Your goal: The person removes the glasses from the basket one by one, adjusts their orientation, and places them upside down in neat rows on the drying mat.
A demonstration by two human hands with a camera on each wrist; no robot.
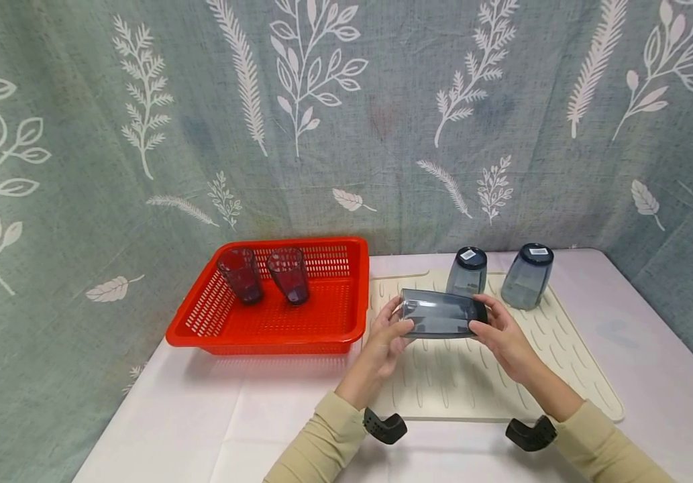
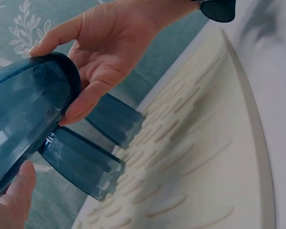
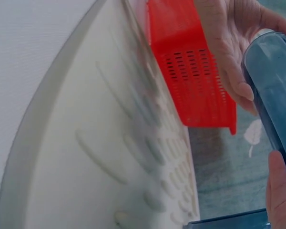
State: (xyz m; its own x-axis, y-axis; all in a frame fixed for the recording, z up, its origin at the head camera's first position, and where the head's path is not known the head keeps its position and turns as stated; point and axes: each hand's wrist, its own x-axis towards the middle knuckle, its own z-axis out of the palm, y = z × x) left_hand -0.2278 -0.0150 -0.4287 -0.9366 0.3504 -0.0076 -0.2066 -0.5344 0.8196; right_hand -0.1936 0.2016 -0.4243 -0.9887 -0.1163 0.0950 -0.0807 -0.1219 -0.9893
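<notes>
A blue-grey drinking glass (image 1: 443, 314) lies sideways in the air over the cream drying mat (image 1: 443, 389), held between both hands. My left hand (image 1: 385, 339) grips its rim end, thumb in front and fingers behind. The right hand (image 1: 506, 339) holds the dark base end in the same way. Behind it, two more blue-grey glasses stand upside down on the mat, one just behind the held glass (image 1: 468, 268) and another glass (image 1: 527, 276) further right. Both have white labels on their bases. In the left wrist view the held glass (image 2: 28, 109) spans the two hands.
A red plastic basket (image 1: 280, 347) with slotted sides stands left of the mat. Inside it two purple-tinted glasses lean, one at the left (image 1: 241, 275) and one nearer the middle (image 1: 288, 275). A patterned grey-green cloth (image 1: 394, 168) hangs behind the white-covered table (image 1: 280, 416).
</notes>
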